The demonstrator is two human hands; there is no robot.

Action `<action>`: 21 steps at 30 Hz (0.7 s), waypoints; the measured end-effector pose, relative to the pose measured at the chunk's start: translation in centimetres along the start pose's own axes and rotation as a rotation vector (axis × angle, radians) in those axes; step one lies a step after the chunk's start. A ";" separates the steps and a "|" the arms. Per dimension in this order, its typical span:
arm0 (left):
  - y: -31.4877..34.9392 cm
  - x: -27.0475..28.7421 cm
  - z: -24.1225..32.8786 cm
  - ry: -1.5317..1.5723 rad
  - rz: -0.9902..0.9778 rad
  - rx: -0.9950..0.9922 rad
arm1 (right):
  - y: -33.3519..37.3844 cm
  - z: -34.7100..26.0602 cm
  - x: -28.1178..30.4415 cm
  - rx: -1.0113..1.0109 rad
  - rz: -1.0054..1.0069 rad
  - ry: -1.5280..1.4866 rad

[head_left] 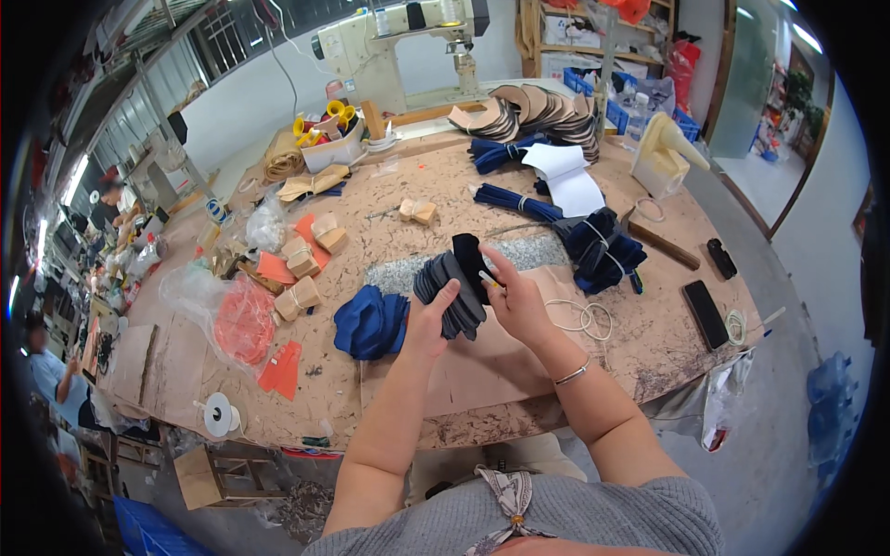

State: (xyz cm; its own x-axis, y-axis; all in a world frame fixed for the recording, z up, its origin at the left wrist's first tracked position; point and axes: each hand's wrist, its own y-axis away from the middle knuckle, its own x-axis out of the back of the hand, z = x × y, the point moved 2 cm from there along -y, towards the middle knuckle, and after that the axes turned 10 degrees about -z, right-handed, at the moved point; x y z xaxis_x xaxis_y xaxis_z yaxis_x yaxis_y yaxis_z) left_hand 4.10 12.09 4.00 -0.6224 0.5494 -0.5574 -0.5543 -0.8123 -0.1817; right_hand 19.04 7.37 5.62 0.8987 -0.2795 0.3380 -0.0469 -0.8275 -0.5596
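Left hand (430, 321) clasps dark pieces (451, 289) — right hand (519, 304), at their right, pinches a stick (490, 279).

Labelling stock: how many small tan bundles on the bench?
4 visible: one bundle beyond the left hand; three left, by the orange piece: upper bundle, middle bundle, lower bundle. More may be hidden in the clutter.

You are holding a fanned stack of flat, dark grey pieces (448, 301), their layered edges showing and overlapping at a tilt. A black piece (466, 252) is standing nearly upright at the stack's upper right. You are also gripping a slim yellow-and-white stick (491, 281), slanting just beside the black piece.
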 end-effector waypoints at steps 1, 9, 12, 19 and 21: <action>-0.1 0.2 -0.1 -0.001 0.004 -0.007 | 0.0 0.6 0.0 0.047 -0.040 0.007; -0.4 1.1 -1.0 -0.134 0.089 -0.062 | -0.2 -0.4 0.9 -0.056 -0.311 0.007; -0.4 0.7 -0.8 -0.151 0.095 -0.065 | -0.2 -0.2 0.9 -0.078 -0.347 0.002; -0.5 1.2 -0.7 -0.089 0.051 -0.040 | -0.1 1.0 0.9 -0.165 -0.397 -0.122; -0.6 1.3 -0.5 -0.066 0.053 -0.024 | -0.2 0.8 1.1 -0.176 -0.438 -0.152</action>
State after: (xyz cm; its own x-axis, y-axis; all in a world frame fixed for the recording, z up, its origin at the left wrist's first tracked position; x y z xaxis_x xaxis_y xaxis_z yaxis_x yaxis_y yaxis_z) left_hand 3.89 13.15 2.94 -0.6858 0.5167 -0.5126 -0.5067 -0.8445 -0.1734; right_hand 20.34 7.63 5.48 0.9031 0.1760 0.3917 0.2882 -0.9246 -0.2490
